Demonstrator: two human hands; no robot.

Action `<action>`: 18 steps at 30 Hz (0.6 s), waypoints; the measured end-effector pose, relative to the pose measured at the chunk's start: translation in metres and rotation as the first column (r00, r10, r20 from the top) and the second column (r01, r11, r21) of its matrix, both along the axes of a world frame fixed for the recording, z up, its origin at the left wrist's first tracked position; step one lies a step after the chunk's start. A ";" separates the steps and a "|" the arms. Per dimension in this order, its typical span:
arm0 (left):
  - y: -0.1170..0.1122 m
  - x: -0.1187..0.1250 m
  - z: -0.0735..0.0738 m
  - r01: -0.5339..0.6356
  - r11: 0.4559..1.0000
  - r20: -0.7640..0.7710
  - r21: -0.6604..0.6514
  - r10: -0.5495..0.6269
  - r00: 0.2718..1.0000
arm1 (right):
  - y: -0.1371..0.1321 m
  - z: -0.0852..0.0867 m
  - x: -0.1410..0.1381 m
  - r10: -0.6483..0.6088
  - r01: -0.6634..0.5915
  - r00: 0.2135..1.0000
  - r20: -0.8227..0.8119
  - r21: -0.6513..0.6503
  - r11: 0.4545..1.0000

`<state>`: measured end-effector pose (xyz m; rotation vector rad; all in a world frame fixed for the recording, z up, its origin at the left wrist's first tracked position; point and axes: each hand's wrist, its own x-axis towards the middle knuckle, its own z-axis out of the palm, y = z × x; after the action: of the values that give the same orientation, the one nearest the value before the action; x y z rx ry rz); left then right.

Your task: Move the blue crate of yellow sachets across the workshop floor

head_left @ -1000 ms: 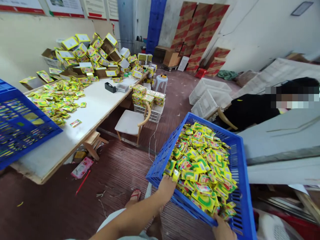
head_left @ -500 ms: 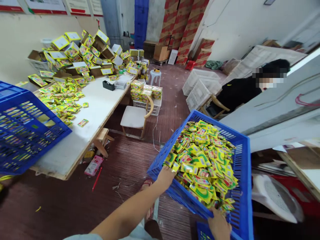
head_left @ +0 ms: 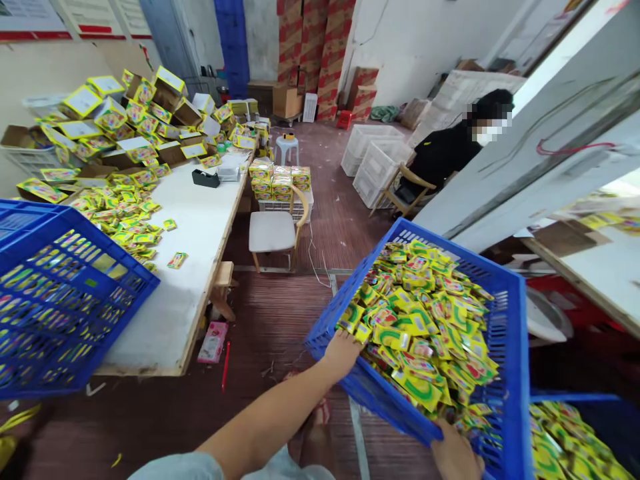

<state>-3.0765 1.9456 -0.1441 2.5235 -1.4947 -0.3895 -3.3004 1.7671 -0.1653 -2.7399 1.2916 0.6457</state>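
Head view, L to R, as I log it:
- Blue crate of packets, tilted on white table; loose yellow sachets and open cartons behind.
- Chair, tape dispenser.
- Left hand clamped on near-left rim of held blue crate, thumb inside among sachets.
- Right hand gripping near rim, fingers curled under.
- Change vs 1 s ago: crate swung right; a second filled crate now shows below it, so I judge set-down close.
- Seated co-worker far right.

Blue perforated plastic crate, glossy yellow foil-like sachets, matt white tabletop, wooden chair
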 end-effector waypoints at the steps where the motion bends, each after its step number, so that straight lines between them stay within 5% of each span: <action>1: 0.014 -0.003 0.000 0.011 1.000 -0.004 0.004 -0.011 1.000 | 0.019 0.002 -0.006 -0.004 0.004 1.000 0.010 -0.001 1.000; 18: 0.244 -0.100 0.000 0.190 0.981 0.028 0.027 -0.190 0.981 | 0.307 0.011 -0.123 -0.252 0.263 0.950 0.184 -0.039 0.964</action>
<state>-3.1763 2.1898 -0.1438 2.4223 -1.7599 -0.4008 -3.4235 2.0737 -0.1539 -2.5378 1.6104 0.3360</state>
